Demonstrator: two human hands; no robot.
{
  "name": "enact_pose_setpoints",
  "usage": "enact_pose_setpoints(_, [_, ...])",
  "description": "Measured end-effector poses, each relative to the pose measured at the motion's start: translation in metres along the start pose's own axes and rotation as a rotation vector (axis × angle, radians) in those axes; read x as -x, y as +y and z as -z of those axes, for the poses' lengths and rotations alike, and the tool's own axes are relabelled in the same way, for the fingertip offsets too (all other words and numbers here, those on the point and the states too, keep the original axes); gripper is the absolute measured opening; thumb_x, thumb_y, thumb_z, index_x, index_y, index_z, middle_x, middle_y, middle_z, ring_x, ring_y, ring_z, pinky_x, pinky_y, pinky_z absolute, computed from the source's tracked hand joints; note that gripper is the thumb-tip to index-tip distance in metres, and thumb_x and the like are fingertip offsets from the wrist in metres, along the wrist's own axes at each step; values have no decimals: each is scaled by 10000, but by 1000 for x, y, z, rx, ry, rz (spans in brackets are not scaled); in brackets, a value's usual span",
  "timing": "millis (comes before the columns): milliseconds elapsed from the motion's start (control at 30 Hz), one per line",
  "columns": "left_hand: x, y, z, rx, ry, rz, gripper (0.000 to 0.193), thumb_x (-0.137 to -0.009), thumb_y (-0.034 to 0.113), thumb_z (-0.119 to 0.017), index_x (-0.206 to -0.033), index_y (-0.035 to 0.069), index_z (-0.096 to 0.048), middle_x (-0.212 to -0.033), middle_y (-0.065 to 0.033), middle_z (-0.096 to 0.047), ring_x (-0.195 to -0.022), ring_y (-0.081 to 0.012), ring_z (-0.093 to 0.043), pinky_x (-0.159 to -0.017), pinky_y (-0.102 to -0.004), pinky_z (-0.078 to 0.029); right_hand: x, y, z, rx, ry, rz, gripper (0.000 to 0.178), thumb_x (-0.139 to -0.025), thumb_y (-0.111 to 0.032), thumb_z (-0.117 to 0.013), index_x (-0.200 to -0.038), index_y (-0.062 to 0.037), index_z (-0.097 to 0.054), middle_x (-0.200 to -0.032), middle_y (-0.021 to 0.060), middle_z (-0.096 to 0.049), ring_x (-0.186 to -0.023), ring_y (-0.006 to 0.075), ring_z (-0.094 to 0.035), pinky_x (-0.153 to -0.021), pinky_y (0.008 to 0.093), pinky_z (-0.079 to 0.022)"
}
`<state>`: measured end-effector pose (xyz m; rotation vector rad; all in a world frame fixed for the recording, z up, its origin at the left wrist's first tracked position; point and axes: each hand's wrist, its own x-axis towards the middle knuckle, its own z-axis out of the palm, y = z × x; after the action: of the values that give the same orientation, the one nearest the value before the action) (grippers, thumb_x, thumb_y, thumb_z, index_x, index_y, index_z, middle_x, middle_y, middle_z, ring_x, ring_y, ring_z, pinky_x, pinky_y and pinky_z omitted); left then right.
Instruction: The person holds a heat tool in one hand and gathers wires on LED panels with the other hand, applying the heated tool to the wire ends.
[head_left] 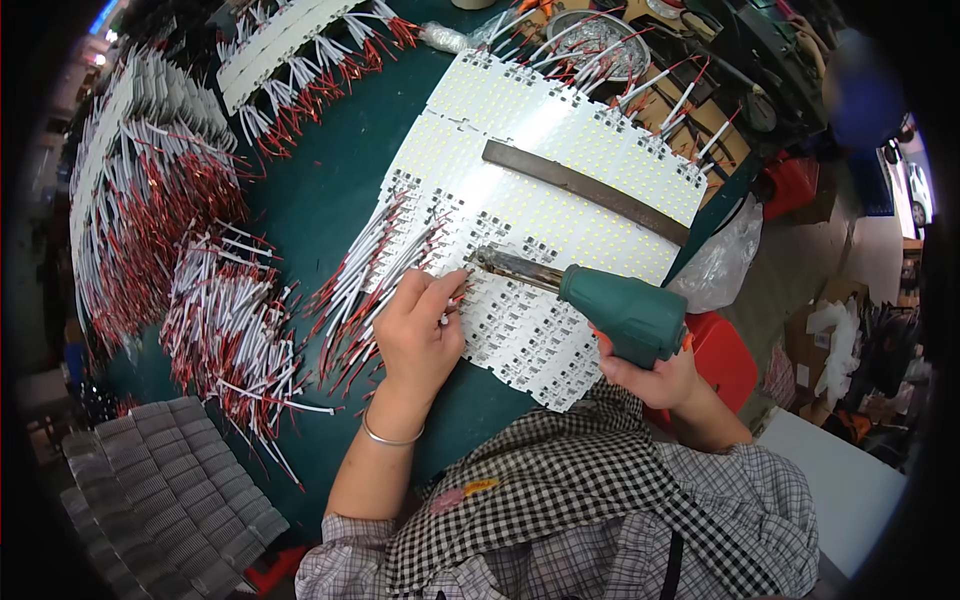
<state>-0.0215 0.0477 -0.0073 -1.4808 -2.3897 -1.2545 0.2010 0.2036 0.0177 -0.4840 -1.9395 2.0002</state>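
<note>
My right hand (650, 375) is wrapped round the handle of a green soldering gun (625, 312). Its metal nose points left, and the tip is over the white LED circuit boards (540, 330). Close to that tip, my left hand (420, 325) is closed in a pinch on a thin wire with a bit of red showing; the fingers hide most of it. Several white wires with red ends (365, 265) lie across the boards just left of my fingers. A flat dark metal bar (585, 190) rests on the boards beyond the gun.
Bundles of white and red wires (225, 310) cover the left of the green table (310, 205). Stacked boards with wires (150, 110) stand behind them, and grey ridged pieces (170, 500) at the near left. At the back are a metal bowl (625, 50) and a plastic bag (725, 255).
</note>
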Motion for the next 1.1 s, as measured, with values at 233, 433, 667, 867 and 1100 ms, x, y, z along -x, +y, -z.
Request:
enact_pose_setpoints(233, [2,0,0,33,17,26,276,-707,-114,-671,-936,35,-704,-690,-76,-530,-555,-170,-523,-496,-280,-425,2,1,-6,-52,34,-72,301,-779,25,-713,-1034,-2,-555,-855,36,-616,-771,110,-591,-703,250,-490])
enact_pose_setpoints(433, [7,-2,-1,42,10,45,282,-706,-118,-670,-940,35,-704,-695,-78,-534,-562,-173,-528,-501,-278,-431,2,2,-6,7,14,-61,285,-784,22,-709,-1025,0,-559,-859,34,-618,-771,108,-588,-701,247,-488])
enact_pose_setpoints(667, [1,-1,-2,39,8,38,273,-713,-114,-665,-940,33,-702,-692,-83,-530,-561,-185,-525,-501,-283,-429,-3,-3,-2,-95,55,-91,315,-792,13,-691,-1080,17,-562,-856,50,-613,-723,114,-587,-653,252,-493])
enact_pose_setpoints(867, [-3,1,-4,23,13,13,211,-732,-85,-667,-895,45,-695,-686,-91,-527,-531,-206,-507,-479,-302,-409,-7,-9,11,-253,92,-77,489,-793,-1,-644,-1239,70,-458,-901,138,-597,-620,150,-587,-506,268,-509])
enact_pose_setpoints(1100, [3,3,3,33,6,59,225,-732,-94,-641,-916,26,-688,-685,-103,-550,-571,-229,-548,-513,-303,-427,-5,-11,7,-317,17,-44,366,-834,7,-639,-1170,30,-495,-835,84,-591,-624,120,-577,-549,264,-492])
